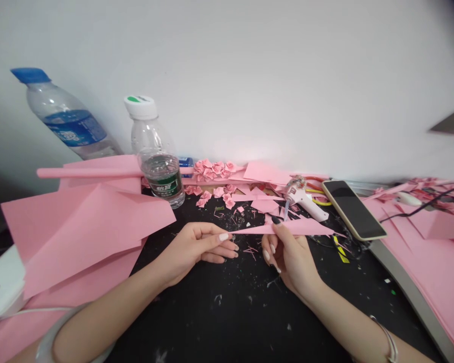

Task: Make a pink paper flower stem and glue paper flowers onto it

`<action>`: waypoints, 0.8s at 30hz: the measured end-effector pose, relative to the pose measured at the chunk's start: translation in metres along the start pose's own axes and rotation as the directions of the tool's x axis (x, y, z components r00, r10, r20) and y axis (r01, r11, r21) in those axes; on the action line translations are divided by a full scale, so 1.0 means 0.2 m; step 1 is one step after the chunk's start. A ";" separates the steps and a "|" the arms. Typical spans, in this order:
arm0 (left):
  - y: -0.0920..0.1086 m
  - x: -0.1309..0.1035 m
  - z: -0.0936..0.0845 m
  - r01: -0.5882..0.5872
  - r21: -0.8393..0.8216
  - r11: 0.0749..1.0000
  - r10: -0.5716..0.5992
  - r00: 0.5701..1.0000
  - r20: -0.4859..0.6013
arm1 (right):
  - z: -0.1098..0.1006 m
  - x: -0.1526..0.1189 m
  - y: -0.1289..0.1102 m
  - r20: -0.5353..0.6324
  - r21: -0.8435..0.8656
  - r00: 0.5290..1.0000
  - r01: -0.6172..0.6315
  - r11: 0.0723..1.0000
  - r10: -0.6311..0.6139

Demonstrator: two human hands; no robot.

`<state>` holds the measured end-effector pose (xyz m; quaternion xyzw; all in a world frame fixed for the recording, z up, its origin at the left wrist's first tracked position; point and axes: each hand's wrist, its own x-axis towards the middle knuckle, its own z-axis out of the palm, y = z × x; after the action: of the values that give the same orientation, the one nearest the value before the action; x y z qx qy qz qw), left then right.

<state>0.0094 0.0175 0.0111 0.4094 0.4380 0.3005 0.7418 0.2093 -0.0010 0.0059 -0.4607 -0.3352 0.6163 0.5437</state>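
A long, narrow pink paper cone is held level between my two hands above the black tabletop. My left hand pinches its thin pointed end between thumb and fingers. Around its middle, my right hand grips with the thumb on top and the fingers curled below. The cone's wider end sticks out to the right. Just behind it lies a white hot glue gun, its nozzle close to the paper. Pink folded paper roses and paper scraps lie beyond my hands.
Two plastic bottles, one blue-capped and one white-capped, stand at the left back near the wall. Large pink sheets cover the left side, and more pink paper the right. A phone and orange-yellow-handled scissors lie right of centre.
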 end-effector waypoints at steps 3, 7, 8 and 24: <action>0.00 0.00 0.00 -0.009 -0.005 1.000 0.009 1.000 0.005 | 0.00 0.00 0.00 0.002 -0.008 1.000 0.002 1.000 -0.002; 0.01 0.00 0.01 -0.013 -0.054 0.998 0.014 1.000 0.013 | -0.01 0.00 0.01 0.022 -0.033 1.000 0.021 0.999 -0.020; 0.01 0.00 0.00 -0.004 -0.083 0.997 0.005 1.000 0.013 | -0.01 -0.01 0.01 0.034 -0.047 0.999 0.033 0.998 -0.032; -0.02 0.00 0.02 -0.138 0.176 0.975 0.149 0.988 -0.048 | -0.01 0.02 0.00 0.017 0.071 0.999 -0.049 0.996 0.048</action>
<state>0.0134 0.0146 0.0096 0.4930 0.4539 0.3266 0.6665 0.2103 0.0021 0.0043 -0.4441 -0.3059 0.6444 0.5422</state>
